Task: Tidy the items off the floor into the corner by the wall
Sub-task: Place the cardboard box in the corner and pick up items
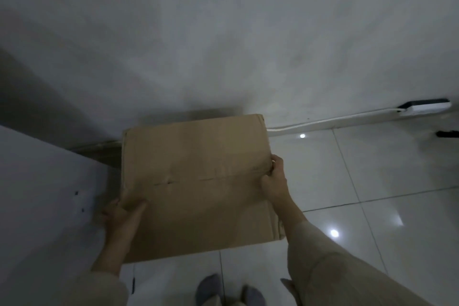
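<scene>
At 6 o'clock, nearest to us, we see our two feet in grey socks [218,289] on the glossy tiled floor [372,181]. Just beyond them is the flattened cardboard box [196,181], which we hold with both hands. Its near edge is above the floor in front of our feet, and its far edge is close to the wall [223,32] at 12 o'clock; we cannot tell if it touches the wall or the floor there.

Our left hand [124,213] is at 8 o'clock. Its thumb lies on the top face and the fingers are curled under the left edge, so they are closed on the cardboard. Our right hand [274,176] is at 3 o'clock of the box, with its fingers pinched tight on the right edge near the fold line.

We judge that the task is in progress: the box is brought to the corner, between a white panel [44,194] at 9 o'clock and the wall, but it is not released yet. Far at 2 o'clock, a white cable [330,122] runs along the foot of the wall to a power strip [427,105], and a small dark thing [447,133] lies near; we cannot say if these also must be tidied.
</scene>
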`<state>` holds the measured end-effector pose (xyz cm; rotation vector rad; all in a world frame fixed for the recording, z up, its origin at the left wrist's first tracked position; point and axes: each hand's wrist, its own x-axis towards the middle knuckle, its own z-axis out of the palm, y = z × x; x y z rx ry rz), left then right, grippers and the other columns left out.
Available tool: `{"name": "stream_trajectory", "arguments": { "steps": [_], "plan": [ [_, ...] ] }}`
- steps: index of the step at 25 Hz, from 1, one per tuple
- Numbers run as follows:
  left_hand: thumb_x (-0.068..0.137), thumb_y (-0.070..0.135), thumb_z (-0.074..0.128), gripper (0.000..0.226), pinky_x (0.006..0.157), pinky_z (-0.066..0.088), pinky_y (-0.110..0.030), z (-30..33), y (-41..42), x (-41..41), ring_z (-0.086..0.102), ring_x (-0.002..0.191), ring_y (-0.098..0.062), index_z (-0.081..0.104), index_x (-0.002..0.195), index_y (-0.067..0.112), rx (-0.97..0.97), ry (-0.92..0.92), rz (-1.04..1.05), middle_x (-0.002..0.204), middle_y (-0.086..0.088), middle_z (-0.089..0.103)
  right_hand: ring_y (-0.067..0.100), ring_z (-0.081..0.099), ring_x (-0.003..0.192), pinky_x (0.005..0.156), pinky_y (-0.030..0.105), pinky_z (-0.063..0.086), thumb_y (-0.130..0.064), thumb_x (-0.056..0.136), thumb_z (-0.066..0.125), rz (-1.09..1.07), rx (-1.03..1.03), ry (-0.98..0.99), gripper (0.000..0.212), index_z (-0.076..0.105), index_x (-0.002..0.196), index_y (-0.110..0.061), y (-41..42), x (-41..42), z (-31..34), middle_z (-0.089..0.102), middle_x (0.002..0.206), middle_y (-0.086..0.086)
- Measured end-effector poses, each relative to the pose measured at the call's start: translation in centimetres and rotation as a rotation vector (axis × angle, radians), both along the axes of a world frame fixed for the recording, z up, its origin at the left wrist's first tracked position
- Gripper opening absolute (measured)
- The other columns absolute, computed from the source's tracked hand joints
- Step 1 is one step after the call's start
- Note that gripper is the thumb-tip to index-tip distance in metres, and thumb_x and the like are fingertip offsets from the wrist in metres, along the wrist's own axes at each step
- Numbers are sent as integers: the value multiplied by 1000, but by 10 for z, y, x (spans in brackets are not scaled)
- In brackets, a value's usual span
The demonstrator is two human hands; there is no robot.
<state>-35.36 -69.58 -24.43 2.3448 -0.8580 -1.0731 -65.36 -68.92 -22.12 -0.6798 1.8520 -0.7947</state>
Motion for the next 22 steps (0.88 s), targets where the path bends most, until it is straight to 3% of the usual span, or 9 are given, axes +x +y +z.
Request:
{"name": "stream_trajectory", "arguments": {
  "steps": [3,5,9,12,14,16,19,22],
  "plan": [
    [81,3,64,49,83,42,-29,-32,-3,4,51,112,-30,47,127,0,4,47,-37,130,-25,50,30,47,114,96,39,41,-11,70,39,72,48,32,69,29,139,-9,-6,6,-41,48,125,10],
    [86,-4,55,43,77,39,-21,-38,3,0,48,113,-26,46,128,-4,43,119,-92,133,-23,48,36,43,125,104,41,38,-5,75,41,181,46,98,60,38,135,-2,-2,7,-60,44,134,20],
    [88,9,56,42,93,32,-27,-12,14,-18,43,126,-31,48,128,-2,151,187,-194,140,-15,44,31,47,121,91,29,39,3,88,39,396,200,30,42,47,129,-4,15,0,-38,44,137,18],
    [88,9,56,35,90,35,-28,38,14,-43,51,115,-26,52,122,2,118,257,-236,129,-11,52,25,46,124,89,23,38,11,85,35,322,169,-19,44,52,124,-3,19,-8,12,48,135,16],
    [90,8,51,30,86,34,-25,86,12,-63,51,105,-19,53,120,2,52,298,-324,119,-9,55,19,49,111,74,16,40,13,85,35,287,105,-36,43,53,121,0,20,-14,61,52,131,18],
    [92,7,49,31,88,34,-25,148,9,-82,51,107,-21,51,122,1,-31,317,-412,118,-10,54,17,48,100,65,12,37,11,86,37,262,15,-38,39,54,119,0,27,-26,122,55,126,18],
    [93,6,47,32,96,37,-32,230,7,-98,50,117,-27,49,124,-1,-147,324,-515,125,-14,53,18,51,95,67,18,39,7,87,40,156,-113,-50,35,55,116,-5,44,-48,207,59,115,15],
    [93,6,46,27,96,40,-33,320,18,-121,52,111,-19,51,120,7,-325,360,-632,120,-8,55,18,55,92,69,25,41,2,88,43,-46,-261,-73,31,57,106,-19,79,-72,300,60,106,4]
  ]
}}
